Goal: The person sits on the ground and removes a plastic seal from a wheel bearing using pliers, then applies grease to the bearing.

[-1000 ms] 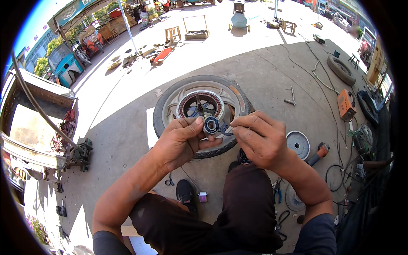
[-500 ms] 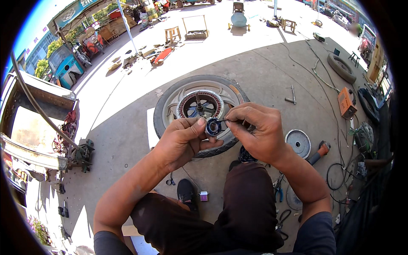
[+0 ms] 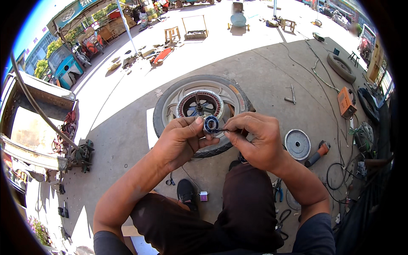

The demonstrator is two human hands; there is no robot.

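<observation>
My left hand grips a small ball bearing, a metal ring with a dark blue face, between thumb and fingers. In my right hand a thin dark pick-like rod is pinched, its tip against the lower right of the bearing's face. Exactly what kind of tool it is, I cannot make out. Just beyond both hands a wheel with a tyre lies flat on the ground. In its middle sits a motor stator with an upright axle, partly covered by my hands.
Right of my knees lie a round metal cover, an angle grinder, blue-handled pliers and scissors. A T-shaped wrench lies beyond, and an orange machine with cables stands far right. A small purple box is near my shoe.
My right hand has shifted slightly down, and the rod's tip has gone from the bearing's upper right to its lower right. The bearing has moved slightly left.
</observation>
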